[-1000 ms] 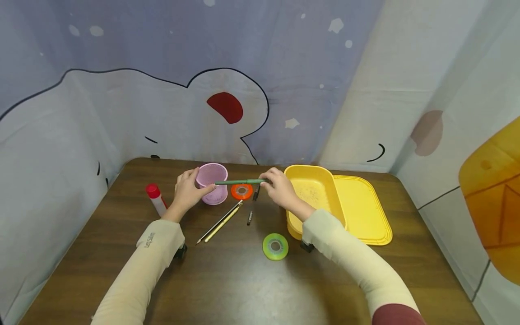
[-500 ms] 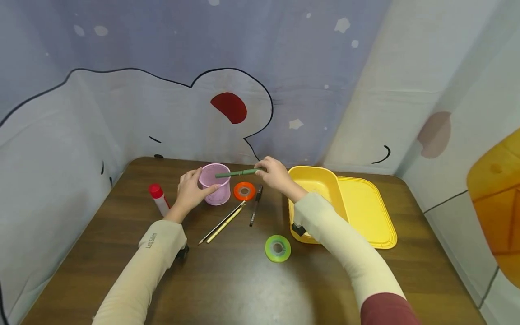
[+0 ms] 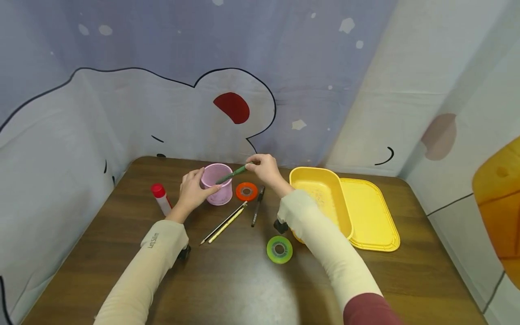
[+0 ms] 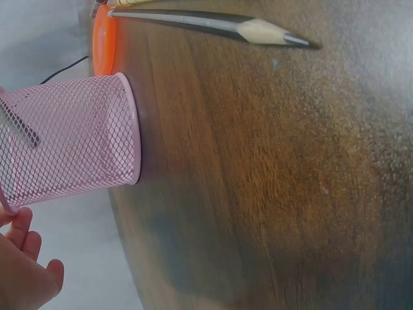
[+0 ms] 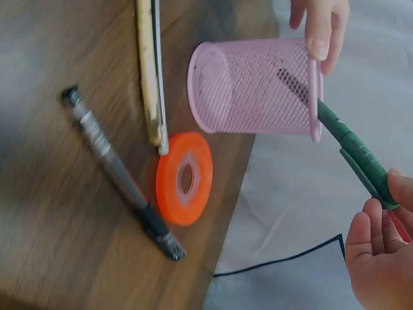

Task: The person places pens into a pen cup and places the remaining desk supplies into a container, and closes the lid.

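A pink mesh pen holder (image 3: 221,197) stands upright near the back of the table. My left hand (image 3: 192,190) grips its rim, thumb on the near side and fingers round the left. From the right, my right hand (image 3: 266,170) pinches a green pen (image 5: 355,152) by its capped, clip end. The pen slants down to the left, and its lower end shows through the mesh inside the holder, below the rim. Close to the holder lie an orange ring-shaped roll (image 3: 239,194) and a black-gripped clear pen (image 3: 257,210).
Two pencils (image 3: 223,225) lie in front of the holder, with a green ring-shaped roll (image 3: 273,253) nearer me. A red-capped glue stick (image 3: 161,198) stands left of my left hand. At right are a yellow tub (image 3: 345,212) and its yellow lid (image 3: 373,214).
My right hand has moved left and slightly back, tipping the green pen from level to slanted, its lower end now inside the holder. The left hand keeps holding the rim.
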